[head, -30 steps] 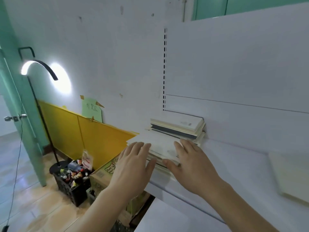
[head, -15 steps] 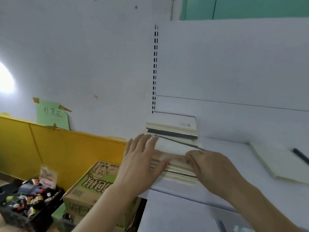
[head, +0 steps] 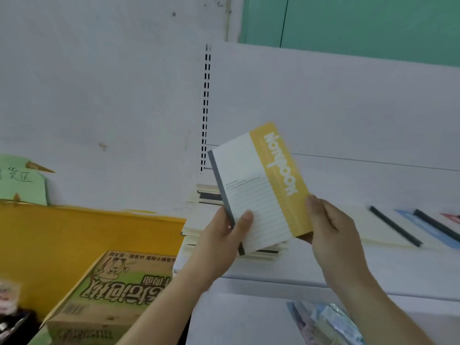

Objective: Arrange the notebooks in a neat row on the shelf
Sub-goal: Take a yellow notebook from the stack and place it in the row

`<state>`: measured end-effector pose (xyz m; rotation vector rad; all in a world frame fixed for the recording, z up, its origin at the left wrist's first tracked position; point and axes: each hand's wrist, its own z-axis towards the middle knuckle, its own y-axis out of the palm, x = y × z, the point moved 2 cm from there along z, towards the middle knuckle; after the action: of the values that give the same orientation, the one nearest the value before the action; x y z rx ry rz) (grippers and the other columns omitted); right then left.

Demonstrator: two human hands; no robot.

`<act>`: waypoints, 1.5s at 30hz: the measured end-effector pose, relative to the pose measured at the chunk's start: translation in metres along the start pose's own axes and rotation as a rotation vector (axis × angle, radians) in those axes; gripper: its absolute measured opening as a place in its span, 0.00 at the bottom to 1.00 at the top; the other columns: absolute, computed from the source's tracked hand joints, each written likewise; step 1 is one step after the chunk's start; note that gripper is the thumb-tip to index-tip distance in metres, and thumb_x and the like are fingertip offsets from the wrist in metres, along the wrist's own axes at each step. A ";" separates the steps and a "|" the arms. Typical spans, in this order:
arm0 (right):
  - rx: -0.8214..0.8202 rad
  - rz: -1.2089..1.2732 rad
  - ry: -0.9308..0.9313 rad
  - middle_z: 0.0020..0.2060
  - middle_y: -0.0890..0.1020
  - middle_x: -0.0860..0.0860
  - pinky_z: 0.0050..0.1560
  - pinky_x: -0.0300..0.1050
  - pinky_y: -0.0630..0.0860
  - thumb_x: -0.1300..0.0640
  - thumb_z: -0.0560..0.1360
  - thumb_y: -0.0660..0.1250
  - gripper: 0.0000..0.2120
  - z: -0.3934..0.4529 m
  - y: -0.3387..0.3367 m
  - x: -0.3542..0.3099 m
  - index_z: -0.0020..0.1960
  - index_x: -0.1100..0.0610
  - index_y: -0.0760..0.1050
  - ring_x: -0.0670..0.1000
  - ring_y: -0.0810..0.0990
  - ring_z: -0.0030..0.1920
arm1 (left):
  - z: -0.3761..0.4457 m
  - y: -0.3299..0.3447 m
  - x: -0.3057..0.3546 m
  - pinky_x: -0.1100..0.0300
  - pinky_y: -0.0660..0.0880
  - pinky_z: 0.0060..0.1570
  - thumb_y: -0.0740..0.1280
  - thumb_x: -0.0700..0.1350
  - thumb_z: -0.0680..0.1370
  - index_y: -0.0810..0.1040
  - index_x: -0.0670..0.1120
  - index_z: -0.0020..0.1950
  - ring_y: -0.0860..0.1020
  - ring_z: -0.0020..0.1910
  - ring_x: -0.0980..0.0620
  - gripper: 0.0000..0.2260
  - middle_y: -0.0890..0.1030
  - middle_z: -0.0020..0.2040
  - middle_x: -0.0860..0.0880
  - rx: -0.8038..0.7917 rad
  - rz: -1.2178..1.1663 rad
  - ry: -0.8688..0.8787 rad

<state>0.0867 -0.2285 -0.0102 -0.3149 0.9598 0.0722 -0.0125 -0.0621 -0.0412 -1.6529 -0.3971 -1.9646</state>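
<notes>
Both hands are clamped on one notebook [head: 258,188], raised clear above the shelf [head: 373,267] and tilted so its top leans right. Left hand [head: 219,245] grips the lower part of the dark grey spine, thumb curled over the white ruled cover and the other fingers hidden behind. Right hand [head: 333,235] pinches the lower right edge, thumb on the yellow band that carries the word "Notebook" in white, fingers behind the back cover. The two hands are apart, one at each lower side of the book.

Directly behind and below the held notebook, a stack of notebooks [head: 206,195] lies flat at the left end of the shelf; how many it holds cannot be told, since the hands and the book hide much of it. To the right of the held notebook, three more lie flat on the shelf in a row: a cream one with a dark spine [head: 388,227], a blue one with a dark spine [head: 433,227], and a reddish one [head: 451,216] cut by the frame edge.

Left of the shelf and lower stands one cardboard box [head: 107,295] with green print, in front of a yellow panel [head: 74,240]. One green paper note [head: 22,180] is taped to the wall above that panel.
</notes>
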 end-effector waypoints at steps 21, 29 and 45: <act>-0.411 -0.798 -0.372 0.41 0.82 0.45 0.41 0.49 0.74 0.46 0.81 0.53 0.13 0.020 0.028 0.038 0.53 0.46 0.76 0.50 0.79 0.41 | -0.010 -0.072 -0.017 0.49 0.83 0.36 0.61 0.43 0.84 0.74 0.56 0.58 0.82 0.51 0.48 0.08 0.81 0.57 0.52 0.324 -0.225 0.007; 0.161 -0.342 -0.199 0.27 0.74 0.51 0.31 0.39 0.65 0.52 0.82 0.58 0.13 0.023 -0.024 0.002 0.40 0.51 0.73 0.46 0.71 0.29 | -0.005 -0.062 -0.013 0.52 0.83 0.34 0.61 0.43 0.84 0.72 0.54 0.61 0.80 0.52 0.49 0.08 0.80 0.57 0.52 0.328 -0.229 0.025; 0.145 -0.177 0.127 0.38 0.80 0.41 0.36 0.33 0.68 0.48 0.82 0.55 0.11 -0.048 -0.016 0.023 0.49 0.47 0.75 0.41 0.76 0.40 | -0.030 0.048 0.000 0.54 0.75 0.22 0.60 0.48 0.83 0.72 0.51 0.56 0.77 0.30 0.46 0.04 0.79 0.39 0.54 0.003 -0.237 0.092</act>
<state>0.0647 -0.2599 -0.0507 -0.2719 1.0526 -0.1803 -0.0090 -0.1174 -0.0528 -1.5667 -0.5837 -2.2006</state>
